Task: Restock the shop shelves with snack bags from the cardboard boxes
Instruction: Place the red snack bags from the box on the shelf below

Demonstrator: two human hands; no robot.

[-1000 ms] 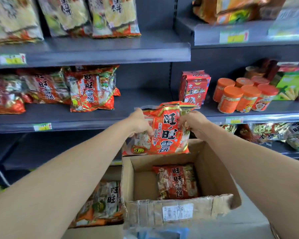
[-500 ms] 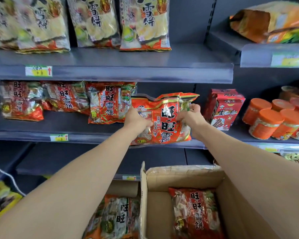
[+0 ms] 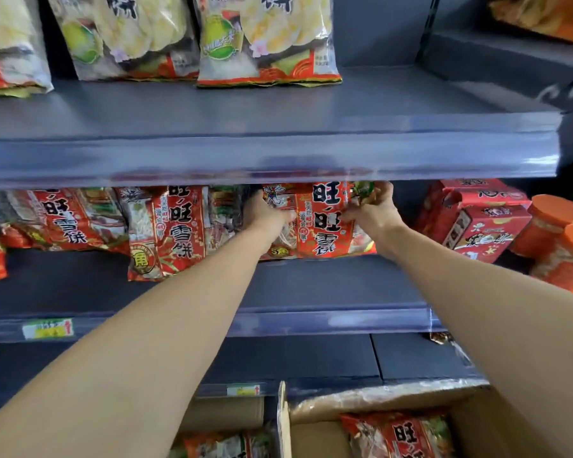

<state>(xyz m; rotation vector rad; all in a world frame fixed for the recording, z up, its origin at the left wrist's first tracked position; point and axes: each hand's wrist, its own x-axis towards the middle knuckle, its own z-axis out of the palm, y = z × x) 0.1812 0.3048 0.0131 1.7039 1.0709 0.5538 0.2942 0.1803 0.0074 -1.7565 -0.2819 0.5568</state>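
A red snack bag with black characters stands upright on the middle shelf, its top hidden behind the upper shelf's front lip. My left hand grips its left side and my right hand grips its upper right corner. Immediately to its left stands another red bag of the same kind, with more bags farther left. Below, an open cardboard box holds one more red bag.
The upper shelf carries pale yellow-green snack bags. Red cartons and orange-lidded jars fill the middle shelf at right. A second box with a bag stands lower left of the open one. A yellow price tag marks the shelf edge.
Both hands lifted the red bag out of the box, up and forward onto the middle shelf beside the other red bags. The view moved closer to the shelves.
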